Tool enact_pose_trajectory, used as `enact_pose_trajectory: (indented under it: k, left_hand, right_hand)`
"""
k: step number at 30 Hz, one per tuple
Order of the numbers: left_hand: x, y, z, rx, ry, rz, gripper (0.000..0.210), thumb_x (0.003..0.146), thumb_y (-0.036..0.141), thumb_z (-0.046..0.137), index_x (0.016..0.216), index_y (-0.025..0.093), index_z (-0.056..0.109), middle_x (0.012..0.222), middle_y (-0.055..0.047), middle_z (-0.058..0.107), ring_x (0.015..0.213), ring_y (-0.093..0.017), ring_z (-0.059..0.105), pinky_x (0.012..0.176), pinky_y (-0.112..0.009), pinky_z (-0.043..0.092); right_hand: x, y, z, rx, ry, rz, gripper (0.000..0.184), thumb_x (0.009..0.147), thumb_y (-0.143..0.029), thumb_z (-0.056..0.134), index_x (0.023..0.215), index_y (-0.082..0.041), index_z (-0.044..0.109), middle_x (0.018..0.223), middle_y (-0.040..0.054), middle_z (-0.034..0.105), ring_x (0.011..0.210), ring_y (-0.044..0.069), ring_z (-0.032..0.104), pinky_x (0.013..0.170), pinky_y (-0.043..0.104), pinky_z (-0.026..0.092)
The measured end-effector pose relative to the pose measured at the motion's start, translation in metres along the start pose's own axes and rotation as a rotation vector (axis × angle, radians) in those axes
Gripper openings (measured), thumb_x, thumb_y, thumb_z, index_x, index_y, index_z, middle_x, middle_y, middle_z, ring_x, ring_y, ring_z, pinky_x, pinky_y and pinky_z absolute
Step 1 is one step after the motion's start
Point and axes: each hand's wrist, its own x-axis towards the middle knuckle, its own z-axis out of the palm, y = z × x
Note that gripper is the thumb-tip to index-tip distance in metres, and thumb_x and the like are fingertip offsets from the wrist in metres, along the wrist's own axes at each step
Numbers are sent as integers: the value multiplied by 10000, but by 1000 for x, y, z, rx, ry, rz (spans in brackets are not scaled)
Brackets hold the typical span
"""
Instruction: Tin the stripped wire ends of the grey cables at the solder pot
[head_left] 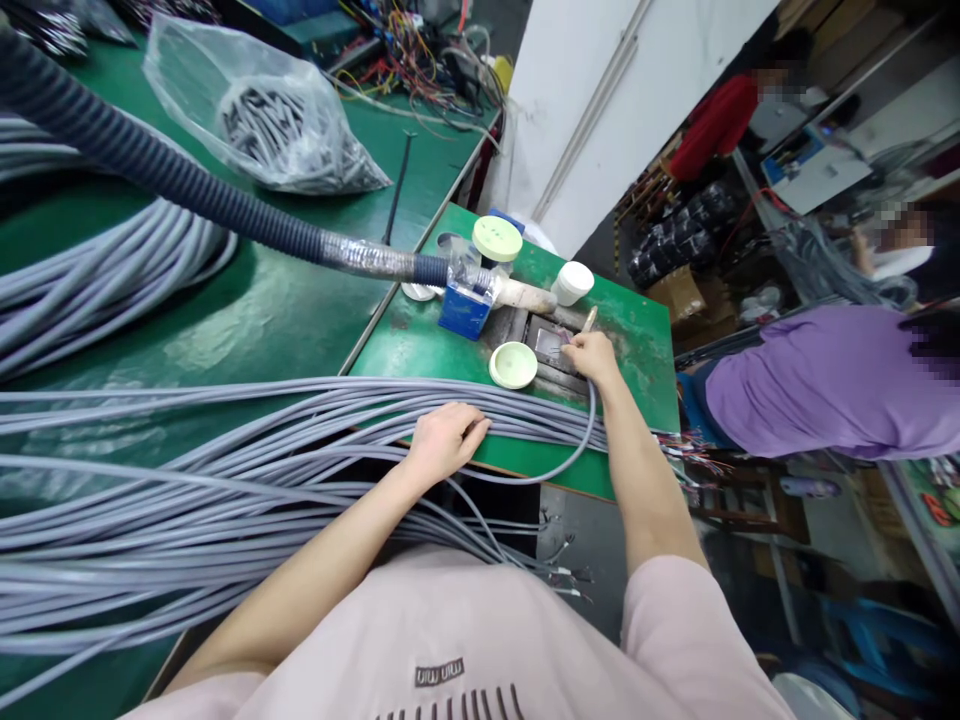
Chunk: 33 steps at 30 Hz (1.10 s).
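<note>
A: What fills the view?
B: A green table (pixel 637 385), grey cables (pixel 375 402) running across it, and a dark hose (pixel 262 225) above them.
A: The hands?
B: The left hand (pixel 448 440) rests on the cables, fingers curled; I cannot tell whether it grips any. The right hand (pixel 591 356) is closed around one cable (pixel 592 402) near its end, beside a metal tray (pixel 550 343).
A: Which step?
B: Apparently, holding that end's wires (pixel 557 349) at the tray. The next move calls for a steady grip, I'd judge.
</note>
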Motion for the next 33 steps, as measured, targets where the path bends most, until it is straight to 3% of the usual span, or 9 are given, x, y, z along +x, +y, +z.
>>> enact_pose_trajectory:
  k: [3, 6, 12, 15, 18, 22, 27, 30, 33]
  left_hand:
    - [0, 1, -2, -20, -11, -9, 238, 908, 308, 518, 759, 178, 651, 708, -27, 674, 689, -152, 584, 660, -267, 412]
    - [0, 5, -5, -145, -33, -38, 217, 881, 313, 559, 746, 180, 664, 678, -15, 656, 650, -133, 551, 643, -261, 395]
    - [5, 39, 5, -933, -10, -369, 197, 741, 338, 723, 812, 156, 695, 665, -3, 638, 591, -98, 528, 583, -230, 407]
    - [7, 63, 16, -1309, -59, -438, 292, 651, 331, 802, 858, 158, 692, 684, 6, 655, 622, -96, 573, 625, -225, 442]
    - [7, 79, 23, -1480, -75, -529, 310, 643, 339, 815, 850, 152, 680, 666, 6, 662, 608, -95, 592, 597, -213, 441]
    - [5, 90, 24, -1544, -28, -638, 336, 585, 350, 850, 776, 145, 664, 643, 18, 650, 584, -81, 585, 558, -192, 430]
    - [6, 91, 21, -1534, 43, -630, 312, 608, 370, 836, 748, 161, 650, 620, 30, 626, 555, -79, 559, 558, -206, 434]
    - [8, 84, 17, -1350, 233, -486, 206, 698, 345, 779, 753, 184, 661, 654, 33, 613, 563, -77, 530, 569, -222, 425]
    - [9, 77, 12, -951, 337, -146, 77, 736, 268, 750, 752, 205, 709, 695, 8, 641, 652, -109, 561, 664, -274, 445]
  right_hand:
    - [-30, -2, -12, 177, 40, -33, 241, 785, -316, 568, 614, -159, 632, 569, 9, 629, 562, 144, 614, 565, 234, 439]
    - [-79, -9, -22, 659, 105, -96, 260, 754, -332, 615, 557, -175, 554, 479, -35, 558, 405, 99, 512, 448, 214, 382]
    - [-166, -39, -12, 1128, 92, -72, 271, 757, -334, 677, 567, -178, 562, 480, -51, 555, 380, 68, 470, 409, 194, 351]
    - [-185, -49, -1, 1230, 39, -84, 279, 768, -340, 679, 573, -179, 561, 478, -54, 547, 379, 63, 462, 402, 190, 346]
    - [-194, -51, 3, 1278, 32, -89, 285, 776, -343, 675, 574, -183, 552, 467, -58, 536, 383, 66, 459, 405, 193, 352]
    - [-200, -50, 2, 1319, 33, -75, 278, 778, -333, 676, 577, -182, 558, 475, -56, 537, 401, 65, 467, 428, 197, 371]
    - [-201, -49, 4, 1357, -11, -89, 239, 795, -352, 657, 639, -184, 590, 499, -51, 568, 402, 68, 491, 437, 200, 407]
    - [-203, -45, 10, 1385, -143, -120, 222, 814, -380, 638, 942, -199, 639, 601, -41, 640, 403, 77, 529, 419, 202, 423]
    - [-206, -40, 17, 1469, -220, -111, 392, 834, -393, 616, 1178, -216, 556, 608, -53, 640, 359, 63, 486, 372, 183, 368]
